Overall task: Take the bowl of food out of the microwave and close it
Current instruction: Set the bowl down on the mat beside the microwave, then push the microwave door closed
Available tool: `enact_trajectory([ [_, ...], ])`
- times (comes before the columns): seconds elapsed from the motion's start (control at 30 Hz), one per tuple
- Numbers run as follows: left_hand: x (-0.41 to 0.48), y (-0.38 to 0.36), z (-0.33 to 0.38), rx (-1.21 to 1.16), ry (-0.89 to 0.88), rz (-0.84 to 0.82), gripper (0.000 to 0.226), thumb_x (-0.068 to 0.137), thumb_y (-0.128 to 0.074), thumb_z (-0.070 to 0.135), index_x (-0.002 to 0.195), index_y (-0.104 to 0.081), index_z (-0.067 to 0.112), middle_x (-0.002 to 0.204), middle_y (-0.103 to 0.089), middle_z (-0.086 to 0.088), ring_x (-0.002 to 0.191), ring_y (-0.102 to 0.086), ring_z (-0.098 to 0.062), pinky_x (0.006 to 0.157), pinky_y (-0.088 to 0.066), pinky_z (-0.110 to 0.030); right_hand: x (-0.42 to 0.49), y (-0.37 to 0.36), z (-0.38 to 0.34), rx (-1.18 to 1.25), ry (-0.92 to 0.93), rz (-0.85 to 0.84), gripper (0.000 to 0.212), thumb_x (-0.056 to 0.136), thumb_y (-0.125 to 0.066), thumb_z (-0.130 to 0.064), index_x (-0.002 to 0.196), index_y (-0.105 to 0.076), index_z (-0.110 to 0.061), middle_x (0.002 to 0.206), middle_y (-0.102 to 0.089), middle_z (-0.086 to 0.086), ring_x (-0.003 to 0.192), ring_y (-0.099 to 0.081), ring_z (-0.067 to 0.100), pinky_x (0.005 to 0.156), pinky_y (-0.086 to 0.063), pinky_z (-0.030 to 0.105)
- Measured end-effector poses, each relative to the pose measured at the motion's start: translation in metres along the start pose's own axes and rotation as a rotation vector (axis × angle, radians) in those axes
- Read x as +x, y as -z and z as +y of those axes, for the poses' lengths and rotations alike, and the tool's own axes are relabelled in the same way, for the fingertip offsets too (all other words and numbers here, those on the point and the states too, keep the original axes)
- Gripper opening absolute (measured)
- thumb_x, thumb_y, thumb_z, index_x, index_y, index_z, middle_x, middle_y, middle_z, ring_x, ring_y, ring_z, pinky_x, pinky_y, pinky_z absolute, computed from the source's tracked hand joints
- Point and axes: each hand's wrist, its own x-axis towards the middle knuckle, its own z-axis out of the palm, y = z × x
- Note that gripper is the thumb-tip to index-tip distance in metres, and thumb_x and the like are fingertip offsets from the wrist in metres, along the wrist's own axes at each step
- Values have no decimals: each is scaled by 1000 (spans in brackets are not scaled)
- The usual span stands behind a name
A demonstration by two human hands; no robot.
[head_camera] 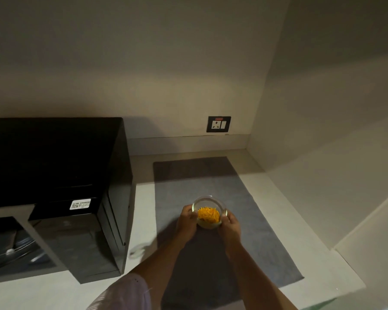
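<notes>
Glass bowl [209,211]: clear, round, held between both my hands over the grey mat, out of the microwave and to its right.
Food [208,214]: orange-yellow shreds heaped inside the bowl, with a pale layer under them at the bottom.
Bowl contact with mat: can't tell if the base is touching or just above; my hands hide the lower edge.
Left hand [186,222]: clamped on the bowl's left wall, fingers curled round the side, thumb near the rim.
Right hand [230,227]: clamped on the bowl's right wall, fingers wrapped round the side, mirror of the left.
Forearms: both come in from the bottom edge and converge on the bowl; pale sleeve [130,294] shows on my left arm near the bottom of the frame.
Mat [267,242]: grey cloth rectangle lying flat on the counter; far end in shadow, near right corner close to the counter edge.
Counter [285,211]: pale, smooth, runs into the corner where two walls meet.
Microwave [54,166]: black box on the left of the counter, just beside the mat's left edge.
Microwave door [85,238]: open, swung out toward me, glossy black, white sticker with a code on its top edge; mat reflected in the panel.
Cavity: lower left, dim, turntable only partly visible.
Socket plate [218,124]: dark plate low on the back wall beyond the mat, white socket and switch, small red mark at top.
</notes>
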Motion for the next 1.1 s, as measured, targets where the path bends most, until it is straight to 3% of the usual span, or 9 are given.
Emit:
enact_trajectory([
  [0.07, 0, 4, -1, 43, -18, -15, 50, 96, -52, 22, 142, -42, 4, 143, -50, -16, 133, -48, -31, 104, -38, -31, -2, -1, -5, -57, -17, 26, 34, 97, -52, -12, 130, -60, -5, 122, -66, 18, 116, -61, 34, 94, -48, 37],
  [0.17, -7, 12, 2, 70, -43, -17, 57, 98, -51, 23, 150, -30, 13, 156, -36, -12, 142, -36, -29, 116, -32, -40, -11, -2, -25, -69, -40, 132, 52, 99, -52, -18, 148, -39, -6, 151, -45, 16, 139, -45, 33, 114, -36, 41],
  [0.37, -49, 37, 37, 172, -291, -147, 60, 98, -50, 25, 152, -24, 21, 161, -23, -2, 149, -23, -20, 122, -22, -38, -54, -15, -82, -134, 245, 186, 45, 101, -48, -28, 145, -46, -17, 147, -52, 9, 132, -52, 28, 106, -41, 35],
  [0.5, -89, 64, 70, 322, -565, -181, 60, 100, -45, 30, 153, -17, 33, 162, -9, 15, 149, -7, -5, 121, -16, -29, -91, -33, -130, -224, 511, 67, 41, 102, -46, -28, 141, -51, -19, 145, -53, 5, 129, -53, 31, 109, -41, 48],
  [0.6, -124, 91, 93, 381, -699, -92, 58, 101, -41, 33, 152, -15, 35, 162, -7, 18, 149, -6, -3, 116, -23, -24, -122, -48, -163, -171, 626, 18, 37, 102, -46, -26, 137, -56, -18, 141, -56, 3, 133, -50, 20, 110, -40, 37],
  [0.73, -162, 143, 118, 464, -868, 62, 55, 102, -36, 30, 153, -15, 29, 163, -9, 13, 150, -6, -4, 116, -16, -20, -167, -79, -202, -165, 770, -64, 35, 101, -46, -29, 133, -59, -20, 135, -62, 0, 129, -53, 17, 109, -42, 43],
  [0.8, -177, 172, 125, 496, -907, 130, 55, 103, -34, 29, 154, -14, 27, 163, -9, 10, 150, -5, -5, 119, -14, -23, -190, -99, -216, -185, 831, -123, 36, 100, -46, -31, 133, -59, -22, 135, -62, -2, 129, -52, 16, 109, -41, 39],
  [0.97, -210, 256, 127, 627, -902, 338, 54, 103, -34, 26, 153, -14, 24, 163, -10, 6, 150, -4, -9, 122, -7, -30, -254, -160, -232, -313, 1011, -283, 40, 101, -43, -35, 138, -55, -25, 138, -57, -6, 131, -44, 6, 105, -32, 19],
  [1.1, -235, 325, 114, 769, -804, 480, 57, 102, -34, 31, 154, -12, 22, 164, -10, 0, 151, -4, -15, 123, -6, -37, -306, -212, -226, -404, 1080, -404, 42, 101, -43, -34, 142, -49, -26, 145, -53, -4, 140, -38, 12, 113, -32, 31],
])
